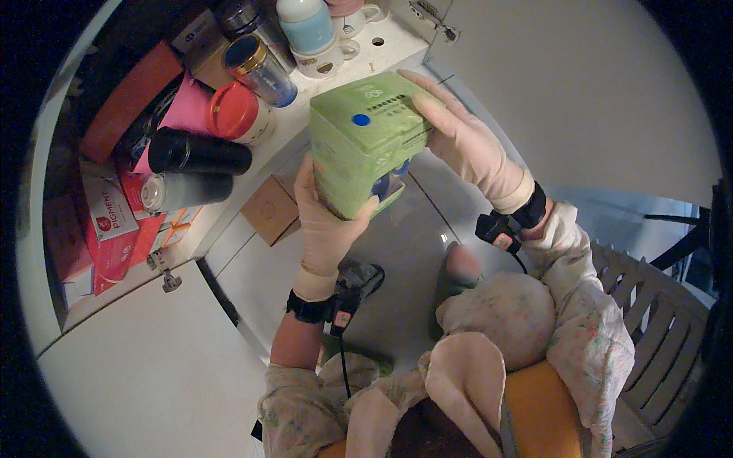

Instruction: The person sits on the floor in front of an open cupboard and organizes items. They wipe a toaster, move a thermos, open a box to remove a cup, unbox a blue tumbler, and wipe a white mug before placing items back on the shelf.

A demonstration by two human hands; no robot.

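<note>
A green cardboard box (347,156) with a blue round spot on top is held up between my two gloved hands, in front of the open cabinet. My left hand (324,221) grips its lower left corner, thumb across the near side. My right hand (469,145) is closed over its right end, with the fingers along the far top edge. An opening in the near side of the box shows something dark blue inside, too small to name. Both hands wear pale cream gloves and black wrist straps.
The cabinet shelf holds a glass tumbler (259,70), a red-lidded jar (240,113), a black cylinder (200,151), a blue-and-white cup (305,24) and several packages. A brown carton (271,210) sits on the tiled floor below. Open doors stand left (153,366) and right (580,99); a grey slatted chair (657,336) is at right.
</note>
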